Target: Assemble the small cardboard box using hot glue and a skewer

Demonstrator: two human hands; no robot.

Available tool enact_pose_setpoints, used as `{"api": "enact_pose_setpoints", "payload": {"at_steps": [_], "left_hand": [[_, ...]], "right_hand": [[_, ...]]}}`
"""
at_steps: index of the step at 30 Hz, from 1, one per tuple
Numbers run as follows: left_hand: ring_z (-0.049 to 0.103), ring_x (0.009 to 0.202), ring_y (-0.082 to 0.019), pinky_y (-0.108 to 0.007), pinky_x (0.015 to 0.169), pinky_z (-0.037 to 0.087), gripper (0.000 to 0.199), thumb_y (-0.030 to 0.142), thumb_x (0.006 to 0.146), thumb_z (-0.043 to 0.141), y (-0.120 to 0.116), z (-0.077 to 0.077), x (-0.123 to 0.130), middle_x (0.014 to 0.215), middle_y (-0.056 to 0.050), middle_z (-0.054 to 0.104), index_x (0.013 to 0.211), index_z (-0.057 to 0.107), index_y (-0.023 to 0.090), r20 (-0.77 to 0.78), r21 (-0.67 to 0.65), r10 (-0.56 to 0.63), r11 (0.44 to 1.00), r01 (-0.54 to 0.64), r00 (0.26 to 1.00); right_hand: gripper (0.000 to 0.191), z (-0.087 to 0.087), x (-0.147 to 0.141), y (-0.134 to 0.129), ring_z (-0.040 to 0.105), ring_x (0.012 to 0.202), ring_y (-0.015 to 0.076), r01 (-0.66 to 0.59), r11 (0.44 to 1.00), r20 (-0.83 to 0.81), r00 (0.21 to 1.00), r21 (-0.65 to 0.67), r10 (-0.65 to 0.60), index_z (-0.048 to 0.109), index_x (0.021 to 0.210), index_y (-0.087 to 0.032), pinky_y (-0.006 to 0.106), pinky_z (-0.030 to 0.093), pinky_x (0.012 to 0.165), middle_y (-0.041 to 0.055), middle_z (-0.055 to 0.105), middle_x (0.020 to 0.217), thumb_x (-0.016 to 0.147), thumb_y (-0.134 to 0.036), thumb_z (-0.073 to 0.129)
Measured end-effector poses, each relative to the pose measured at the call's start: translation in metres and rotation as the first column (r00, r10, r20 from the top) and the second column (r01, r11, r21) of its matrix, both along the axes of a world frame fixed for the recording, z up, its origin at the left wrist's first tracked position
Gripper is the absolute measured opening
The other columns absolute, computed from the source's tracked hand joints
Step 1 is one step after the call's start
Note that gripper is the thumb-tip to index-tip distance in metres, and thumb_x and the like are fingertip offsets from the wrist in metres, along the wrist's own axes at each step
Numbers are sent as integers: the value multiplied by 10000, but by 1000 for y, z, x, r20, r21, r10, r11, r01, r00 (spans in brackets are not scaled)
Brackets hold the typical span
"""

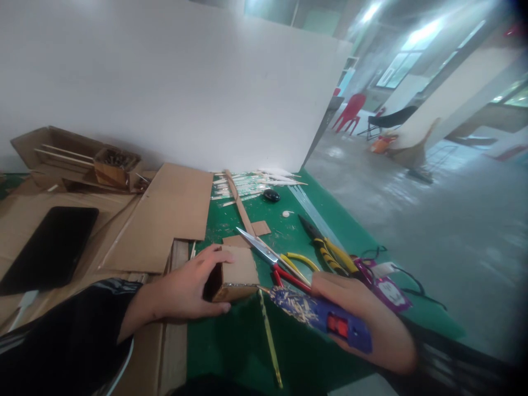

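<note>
Cardboard box [240,268]: small, near the front edge of the desk [231,352], about midway along, beside the left-hand cardboard layers. Open end faces left.

Left hand [187,289]: clamped on the box at its open end, fingers over the top face, thumb along the lower side. Forearm comes in from the front left corner, dark sleeve [78,324] pushed back from the wrist.

Right hand [367,313]: wrapped round a blue tool [303,308], slightly blurred; red button exposed, front flecked with pale shreds. Tip points left, at the box's lower right corner; contact cannot be told. Forearm from the front right.

Surface: green covering. Scissors [268,254] lie open-handled behind the tool; pliers [330,247] toward the right edge. Pale sticks [231,188] near the far edge; black phone [53,247] on cardboard [119,220] at the left.

Room: white panel [173,82] along the far edge; grey floor [412,220] beyond the right edge, red chair [350,111], windows [406,58] at the back.
</note>
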State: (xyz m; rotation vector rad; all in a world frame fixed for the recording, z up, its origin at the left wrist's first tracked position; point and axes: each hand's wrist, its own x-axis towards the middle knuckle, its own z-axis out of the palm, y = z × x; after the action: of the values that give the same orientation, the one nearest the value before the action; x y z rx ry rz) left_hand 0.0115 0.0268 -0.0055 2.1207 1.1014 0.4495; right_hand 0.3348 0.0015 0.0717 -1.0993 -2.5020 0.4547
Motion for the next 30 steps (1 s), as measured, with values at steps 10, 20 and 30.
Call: {"api": "enact_pose_setpoints", "payload": {"at_steps": [10, 20, 30], "left_hand": [[496, 1333, -354, -514, 1127, 405, 794, 421, 739, 810, -1, -3, -1, 1500, -115, 394, 1398, 381, 303, 32, 25, 2, 1000, -3, 999], [434, 1376, -370, -554, 1138, 370, 810, 422, 760, 801, 2, -6, -3, 1510, -142, 361, 1409, 331, 303, 54, 31, -21, 999, 19, 998], [465, 1352, -346, -472, 1132, 399, 726, 360, 770, 806, -2, -5, -4, 1490, -129, 351, 1339, 358, 300, 118, 94, -121, 989, 110, 986]], "right_hand": [[116, -7, 5, -1, 632, 685, 194, 1, 997, -15, 1000, -72, -2, 594, 843, -211, 266, 516, 647, 67, 651, 785, 866, -323, 569], [99, -10, 5, -5, 610, 663, 191, 27, 998, -25, 999, -51, -28, 575, 823, -230, 259, 488, 598, 56, 631, 761, 845, -327, 578], [74, -10, 15, 13, 625, 672, 183, 257, 966, -21, 966, 33, -257, 575, 763, -219, 276, 490, 604, 30, 654, 751, 831, -239, 595]]}}
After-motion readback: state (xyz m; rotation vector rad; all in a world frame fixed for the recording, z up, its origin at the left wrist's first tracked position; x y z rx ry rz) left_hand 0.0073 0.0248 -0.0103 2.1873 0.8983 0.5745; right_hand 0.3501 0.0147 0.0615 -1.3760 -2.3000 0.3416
